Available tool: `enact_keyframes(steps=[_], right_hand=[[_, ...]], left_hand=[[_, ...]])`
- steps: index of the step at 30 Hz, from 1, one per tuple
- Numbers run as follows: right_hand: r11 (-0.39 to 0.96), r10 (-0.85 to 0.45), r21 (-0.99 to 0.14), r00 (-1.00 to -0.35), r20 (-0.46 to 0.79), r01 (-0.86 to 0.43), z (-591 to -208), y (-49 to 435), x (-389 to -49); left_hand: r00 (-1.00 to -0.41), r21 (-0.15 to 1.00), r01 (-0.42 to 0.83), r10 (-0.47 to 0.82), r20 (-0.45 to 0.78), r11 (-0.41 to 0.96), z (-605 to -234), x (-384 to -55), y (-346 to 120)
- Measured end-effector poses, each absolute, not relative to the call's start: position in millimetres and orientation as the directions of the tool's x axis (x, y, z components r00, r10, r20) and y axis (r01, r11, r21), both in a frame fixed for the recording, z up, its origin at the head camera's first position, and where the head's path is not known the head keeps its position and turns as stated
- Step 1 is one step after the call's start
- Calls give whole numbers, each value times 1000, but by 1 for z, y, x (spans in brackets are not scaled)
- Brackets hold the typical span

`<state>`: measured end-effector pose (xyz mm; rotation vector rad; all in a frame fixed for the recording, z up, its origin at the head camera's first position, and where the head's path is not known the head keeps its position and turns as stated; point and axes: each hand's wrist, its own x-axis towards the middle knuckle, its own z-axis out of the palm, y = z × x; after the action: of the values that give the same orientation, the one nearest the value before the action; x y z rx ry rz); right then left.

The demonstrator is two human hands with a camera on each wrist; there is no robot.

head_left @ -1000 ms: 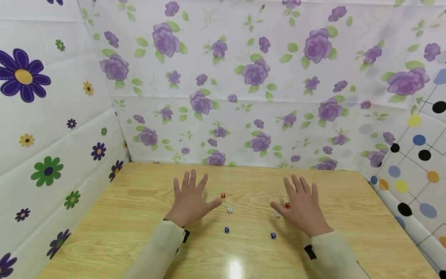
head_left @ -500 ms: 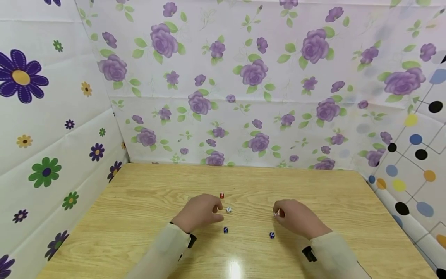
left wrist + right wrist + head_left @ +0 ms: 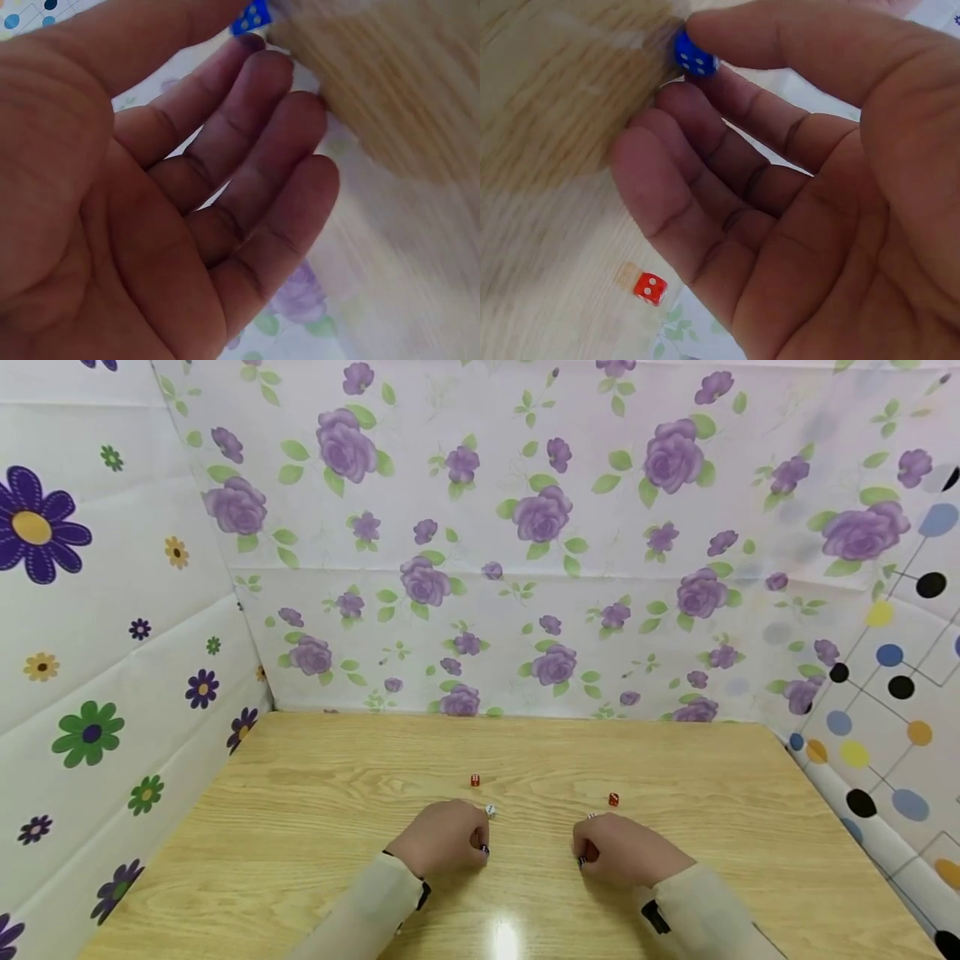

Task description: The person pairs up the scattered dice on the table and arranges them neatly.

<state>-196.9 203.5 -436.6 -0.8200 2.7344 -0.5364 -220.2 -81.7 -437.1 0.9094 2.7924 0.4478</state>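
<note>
Thumb and index finger of my left hand [image 3: 444, 837] pinch a blue die [image 3: 252, 18] low at the tabletop; only a sliver of it shows in the head view. Across from it, my right hand [image 3: 632, 850] has another blue die [image 3: 695, 56] between thumb and index fingertips, its white pips facing the wrist camera. Just beyond the left knuckles lies a white die [image 3: 491, 811]. A second white die [image 3: 592, 816] is mostly hidden behind the right hand. Farther back are two red dice, the left one [image 3: 475, 780] and the right one [image 3: 613, 799].
The wooden table [image 3: 337, 760] meets a back wall of cloth with purple roses [image 3: 543, 514]. A flowered cloth [image 3: 90, 735] borders the left side, and a dotted cloth [image 3: 892, 735] the right. Light glares off the table's front middle.
Both hands went from spread fingers to curled, then moved down toward the table's front onto the blue dice, which they now pinch. The right red die has come into sight again.
</note>
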Motion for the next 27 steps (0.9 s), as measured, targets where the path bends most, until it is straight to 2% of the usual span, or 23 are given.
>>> enact_keyframes(steps=[10,27], right_hand=[[769,-569,-400,-819,-71,-500,-439,192,-194],[803,-517,-391,-852,-85,-449,-437,185,-190]], left_hand=[[-796,351,554,604,-43,755,-435,-220,-73],[-793,262,586,609,-8,767,-435,-215,-65]])
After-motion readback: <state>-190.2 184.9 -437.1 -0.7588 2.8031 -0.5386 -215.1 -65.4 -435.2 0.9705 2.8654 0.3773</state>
